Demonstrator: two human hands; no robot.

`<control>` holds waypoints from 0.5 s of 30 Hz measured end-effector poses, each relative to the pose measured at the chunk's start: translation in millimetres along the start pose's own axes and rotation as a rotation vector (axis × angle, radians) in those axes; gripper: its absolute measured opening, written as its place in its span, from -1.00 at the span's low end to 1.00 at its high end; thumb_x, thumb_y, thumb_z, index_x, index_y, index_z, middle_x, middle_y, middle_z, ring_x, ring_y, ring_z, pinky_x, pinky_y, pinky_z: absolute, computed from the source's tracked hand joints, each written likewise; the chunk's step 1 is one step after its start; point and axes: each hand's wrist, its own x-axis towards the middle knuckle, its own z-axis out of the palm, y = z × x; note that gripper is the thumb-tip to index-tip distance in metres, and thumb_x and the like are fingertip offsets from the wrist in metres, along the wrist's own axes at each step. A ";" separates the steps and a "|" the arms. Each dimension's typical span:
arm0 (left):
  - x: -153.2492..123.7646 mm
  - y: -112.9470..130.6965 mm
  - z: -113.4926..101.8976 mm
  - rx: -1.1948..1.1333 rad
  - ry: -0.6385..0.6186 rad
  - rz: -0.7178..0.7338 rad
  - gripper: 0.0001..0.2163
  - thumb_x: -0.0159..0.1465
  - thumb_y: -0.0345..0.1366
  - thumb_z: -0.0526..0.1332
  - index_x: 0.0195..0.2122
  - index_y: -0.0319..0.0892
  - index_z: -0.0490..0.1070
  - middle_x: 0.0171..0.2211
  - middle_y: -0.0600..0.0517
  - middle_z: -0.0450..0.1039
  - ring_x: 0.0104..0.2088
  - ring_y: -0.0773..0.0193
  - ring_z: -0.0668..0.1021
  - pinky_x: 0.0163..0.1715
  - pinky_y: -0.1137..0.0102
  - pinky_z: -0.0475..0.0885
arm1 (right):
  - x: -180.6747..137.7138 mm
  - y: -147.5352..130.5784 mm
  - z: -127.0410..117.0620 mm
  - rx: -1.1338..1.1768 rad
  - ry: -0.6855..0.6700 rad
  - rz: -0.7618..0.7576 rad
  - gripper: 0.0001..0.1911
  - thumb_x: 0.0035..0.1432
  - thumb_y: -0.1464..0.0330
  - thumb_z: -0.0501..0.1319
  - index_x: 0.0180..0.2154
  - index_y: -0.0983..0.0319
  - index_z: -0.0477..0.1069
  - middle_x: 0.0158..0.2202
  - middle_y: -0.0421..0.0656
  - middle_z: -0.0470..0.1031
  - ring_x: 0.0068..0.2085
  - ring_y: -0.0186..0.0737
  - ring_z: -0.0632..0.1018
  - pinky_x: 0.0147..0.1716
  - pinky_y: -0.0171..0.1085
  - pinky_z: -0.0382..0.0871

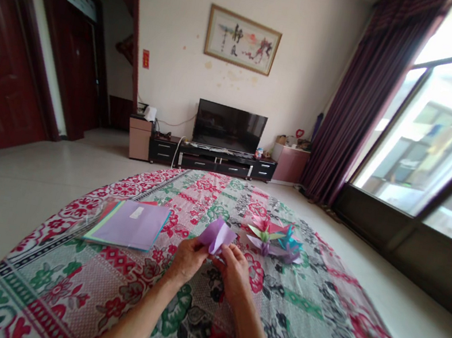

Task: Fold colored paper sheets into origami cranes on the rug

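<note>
A partly folded sheet of purple origami paper [218,235] is held up over the middle of the table, its flaps standing apart with a crease down the centre. My left hand [189,257] pinches its lower left edge between thumb and fingers. On the lower right edge, my right hand [234,265] grips it the same way. The undersides of both hands' grips are hidden. Right of my hands sits a cluster of folded paper cranes [267,237] in pink, green, blue and purple. To the left lies a stack of coloured paper [132,225] with purple on top.
A patterned floral tablecloth [116,295] covers the round table. Beyond it, a television [230,127] stands on a low black cabinet [219,162] against the wall. A dark curtain [358,99] and large windows are on the right, with wooden doors on the left.
</note>
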 end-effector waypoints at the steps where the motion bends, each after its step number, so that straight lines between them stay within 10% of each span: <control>1: -0.8 1.8 -0.1 0.031 -0.003 0.022 -0.84 0.05 -0.23 0.18 -0.51 -0.21 0.47 -0.65 0.06 0.43 -0.59 0.28 0.44 -0.55 0.47 0.27 | 0.4 0.6 -0.2 0.008 0.003 -0.004 -0.80 -0.10 0.23 0.32 -0.44 0.21 0.43 -0.46 -0.26 0.45 -0.43 -0.35 0.46 -0.37 -0.34 0.39; 15: -6.9 11.3 3.6 0.206 0.057 0.189 -0.83 0.10 -0.21 0.16 -0.46 -0.22 0.43 -0.58 0.07 0.42 -0.53 0.33 0.39 -0.50 0.52 0.25 | -0.1 3.4 -3.1 0.032 -0.049 -0.021 -0.80 -0.06 0.26 0.32 -0.36 0.21 0.48 -0.36 -0.21 0.47 -0.36 -0.36 0.44 -0.31 -0.37 0.35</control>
